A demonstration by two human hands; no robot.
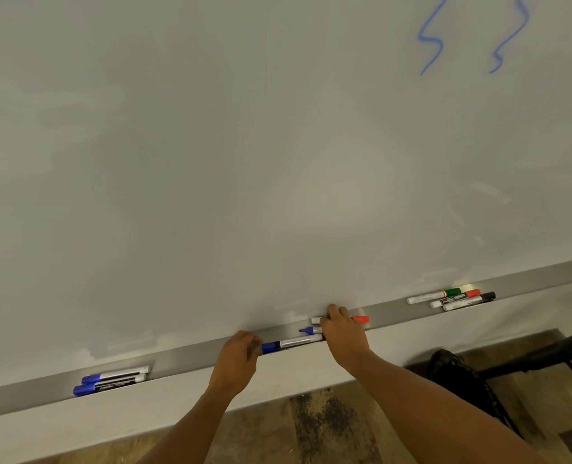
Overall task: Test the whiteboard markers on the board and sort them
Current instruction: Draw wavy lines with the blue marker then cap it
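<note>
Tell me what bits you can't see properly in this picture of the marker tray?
- Head view: the middle of the red-capped marker is hidden by the right hand.
- The end of the blue-capped marker is hidden by the left hand; its grip cannot be told.
- The blue squiggles are cut off by the top edge.
- The labels on the three markers at the right are too small to read.

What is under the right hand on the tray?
The right hand covers the middle of a marker with an orange-red cap and white end, and the back of an uncapped blue marker. Their barrels and the grip are hidden; the tray continues beneath.
</note>
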